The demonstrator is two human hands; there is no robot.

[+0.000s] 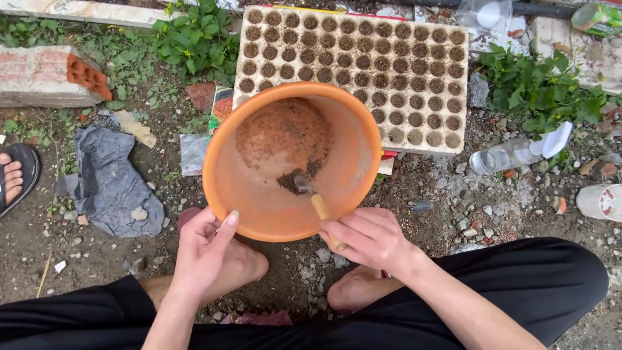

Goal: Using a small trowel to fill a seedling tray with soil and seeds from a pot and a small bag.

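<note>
An orange plastic basin (259, 194) tilts toward me on the ground, with a little dark soil (293, 179) left in its bottom. My left hand (204, 249) grips the basin's near rim, thumb inside. My right hand (368, 238) holds a small trowel (313, 198) by its wooden handle; the metal blade rests in the soil inside the basin. Behind the basin lies a pale seedling tray (402, 65) whose many round cells are filled with soil.
My bare feet (353, 291) rest on gravelly dirt under the basin. A grey plastic sheet (110, 185) and another person's sandalled foot (14, 175) are at left, a brick (45, 74) at far left. A clear plastic bottle (512, 154) lies right, among weeds (538, 91).
</note>
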